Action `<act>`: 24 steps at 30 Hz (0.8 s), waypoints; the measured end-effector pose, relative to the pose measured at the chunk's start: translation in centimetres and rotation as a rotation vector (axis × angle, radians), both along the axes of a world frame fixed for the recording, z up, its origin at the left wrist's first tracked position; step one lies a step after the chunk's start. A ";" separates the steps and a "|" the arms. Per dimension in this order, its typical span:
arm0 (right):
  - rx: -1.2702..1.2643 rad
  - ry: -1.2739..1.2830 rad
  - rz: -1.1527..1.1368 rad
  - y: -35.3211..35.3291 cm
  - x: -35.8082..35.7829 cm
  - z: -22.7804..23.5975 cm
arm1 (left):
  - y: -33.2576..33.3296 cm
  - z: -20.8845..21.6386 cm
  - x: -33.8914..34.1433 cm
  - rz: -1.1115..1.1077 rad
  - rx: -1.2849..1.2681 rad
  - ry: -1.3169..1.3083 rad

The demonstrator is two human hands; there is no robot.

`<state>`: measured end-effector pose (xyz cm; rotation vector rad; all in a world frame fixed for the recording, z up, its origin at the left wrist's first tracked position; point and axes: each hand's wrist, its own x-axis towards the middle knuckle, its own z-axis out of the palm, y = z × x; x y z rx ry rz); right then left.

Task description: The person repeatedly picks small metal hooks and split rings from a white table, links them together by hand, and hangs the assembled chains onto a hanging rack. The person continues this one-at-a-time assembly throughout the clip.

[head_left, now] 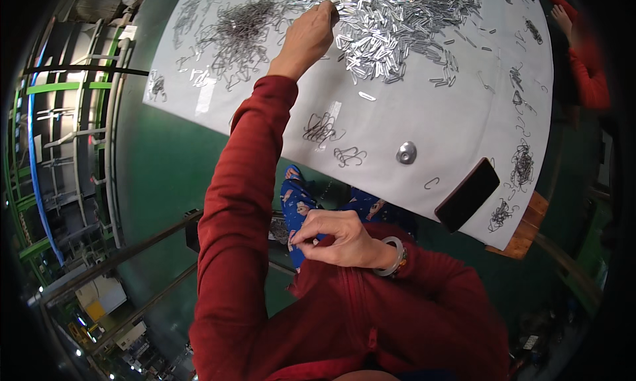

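L hand [309,38] is sitting at silver clips [387,43], lying well in from near edge of desk [430,109]; can't tell if fingers are gripping. R hand [341,238] is hanging off near edge, fingers pressing tog.

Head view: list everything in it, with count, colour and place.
Tabletop: one, white, across the upper middle
Flat metal pieces: too many to count, silver, heaped at the top
Wire hooks: many, dark, large pile upper left, smaller clusters along the near and right edges
Domed disc: one, silver, near the front edge
Phone: one, dark, front edge, right
Board: one, brown, under the near right corner
Floor: one, green, around the table
Pipes: several, white, green and blue, left rim
Co-worker's sleeve: one, red, upper right
Bracelet: one, pale, right wrist
Trousers: one pair, patterned blue, below the table edge
Jacket: one, dark red, lower middle
Left hand: one, bare, at the silver heap
Right hand: one, bare, before the jacket
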<state>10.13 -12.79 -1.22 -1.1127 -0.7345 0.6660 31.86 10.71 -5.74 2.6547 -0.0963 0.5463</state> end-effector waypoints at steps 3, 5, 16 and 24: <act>0.001 -0.037 0.029 -0.4 -0.3 0.5 | -0.7 4.4 -5.3 -0.109 -0.002 0.038; 0.033 -0.065 0.014 -0.5 -0.5 1.2 | -1.5 6.5 -8.7 -0.167 0.071 0.121; 0.084 -0.214 0.015 -1.6 -2.1 2.8 | -4.6 7.2 -16.6 0.015 -0.291 0.223; 0.094 -0.136 0.094 -1.7 -2.7 2.4 | -5.7 4.0 -17.1 -0.019 -0.164 0.183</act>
